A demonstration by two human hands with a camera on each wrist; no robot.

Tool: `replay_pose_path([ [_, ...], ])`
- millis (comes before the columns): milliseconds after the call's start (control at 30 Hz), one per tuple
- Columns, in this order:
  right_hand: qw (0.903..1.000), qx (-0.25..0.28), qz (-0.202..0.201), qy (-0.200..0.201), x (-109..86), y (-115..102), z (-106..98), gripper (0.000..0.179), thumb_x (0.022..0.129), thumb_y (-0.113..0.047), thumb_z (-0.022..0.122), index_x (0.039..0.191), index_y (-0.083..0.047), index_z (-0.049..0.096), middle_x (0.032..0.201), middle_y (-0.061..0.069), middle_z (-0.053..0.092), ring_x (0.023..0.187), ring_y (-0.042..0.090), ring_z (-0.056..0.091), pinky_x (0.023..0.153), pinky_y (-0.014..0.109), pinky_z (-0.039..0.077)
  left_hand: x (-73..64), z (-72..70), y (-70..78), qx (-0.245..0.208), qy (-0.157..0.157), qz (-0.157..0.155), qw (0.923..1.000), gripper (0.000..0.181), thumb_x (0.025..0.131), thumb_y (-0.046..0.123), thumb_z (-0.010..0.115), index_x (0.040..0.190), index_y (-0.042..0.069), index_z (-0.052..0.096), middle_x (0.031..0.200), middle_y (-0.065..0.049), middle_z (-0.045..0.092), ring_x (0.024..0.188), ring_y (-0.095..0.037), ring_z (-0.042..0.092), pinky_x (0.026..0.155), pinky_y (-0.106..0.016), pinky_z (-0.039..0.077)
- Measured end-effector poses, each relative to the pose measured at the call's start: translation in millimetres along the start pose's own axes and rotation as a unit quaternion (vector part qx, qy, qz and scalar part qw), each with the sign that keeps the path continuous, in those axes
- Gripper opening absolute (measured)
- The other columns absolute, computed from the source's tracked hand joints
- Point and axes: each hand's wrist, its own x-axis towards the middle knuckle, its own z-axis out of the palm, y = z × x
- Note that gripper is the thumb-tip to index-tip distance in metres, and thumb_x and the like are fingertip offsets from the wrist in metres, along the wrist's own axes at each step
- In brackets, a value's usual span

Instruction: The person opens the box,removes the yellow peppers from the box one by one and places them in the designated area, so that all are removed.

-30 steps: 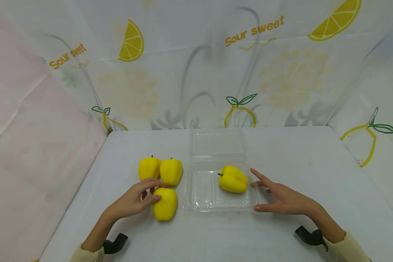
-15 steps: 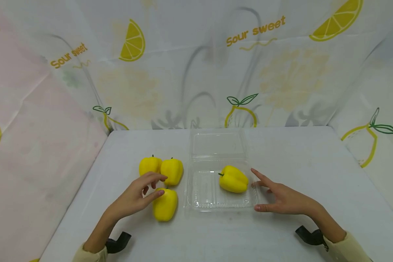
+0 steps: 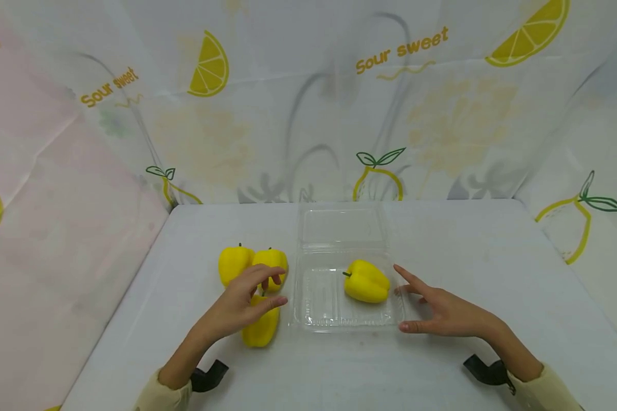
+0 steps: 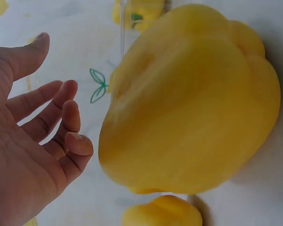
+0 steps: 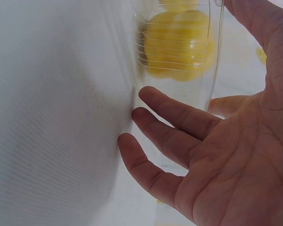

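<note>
Over the front yellow bell pepper hovers my left hand, fingers loosely bent and nothing in them. The left wrist view shows that hand apart from the large close pepper. Behind it sit two more yellow peppers, one at the left and one partly covered by my fingers. A clear plastic clamshell box lies with its lid folded back, holding one pepper on its side in the right half. At the box's right edge rests my right hand, fingers spread.
The transparent lid lies flat toward the back of the white table. A lemon-printed cloth stands behind the table and at both sides. Black curved pieces hang at the left wrist and right wrist.
My left hand has lifted off the front pepper and moved right above it, its fingers spreading wider. The right hand, the box and the peppers stay in place.
</note>
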Motion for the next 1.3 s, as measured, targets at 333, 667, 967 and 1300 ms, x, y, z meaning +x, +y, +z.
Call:
replay_pose_path([
  [333,1.0,0.001,-0.003,0.0,0.0,0,1,0.105,0.086,-0.048,0.073,0.159,-0.022,0.003,0.139,0.017,0.051,0.12,0.037,0.053,0.095,0.057,0.044,11.8,22.1,12.8,0.03,0.037,-0.007,0.9988,0.055,0.081,0.028,0.083,0.128,0.011,0.061,0.106,0.001,0.062,0.091,-0.025,0.054,0.079,-0.04,0.048],
  [667,1.0,-0.004,-0.006,0.001,0.0,1,0,0.105,0.086,-0.049,0.073,0.159,-0.022,0.003,0.138,0.017,0.052,0.12,0.036,0.054,0.094,0.056,0.045,28.2,41.1,28.5,0.041,0.068,-0.036,0.9962,0.053,0.079,0.027,0.085,0.124,0.011,0.064,0.1,0.006,0.063,0.088,-0.017,0.053,0.076,-0.036,0.048],
  [967,1.0,-0.002,-0.004,0.002,0.2,0,0,0.106,0.086,-0.049,0.074,0.159,-0.022,0.003,0.138,0.018,0.052,0.118,0.037,0.055,0.094,0.057,0.044,41.5,59.1,37.6,0.056,0.063,-0.055,0.9949,0.051,0.081,0.035,0.082,0.122,0.01,0.065,0.096,0.004,0.065,0.083,-0.016,0.053,0.072,-0.029,0.046],
  [1300,1.0,-0.003,-0.008,0.002,0.2,1,0,0.105,0.086,-0.049,0.073,0.159,-0.021,0.003,0.137,0.018,0.052,0.119,0.036,0.054,0.094,0.056,0.045,51.1,79.6,41.8,0.052,0.065,-0.089,0.9925,0.051,0.081,0.041,0.081,0.119,0.009,0.067,0.092,0.0,0.066,0.08,-0.022,0.056,0.068,-0.028,0.045],
])
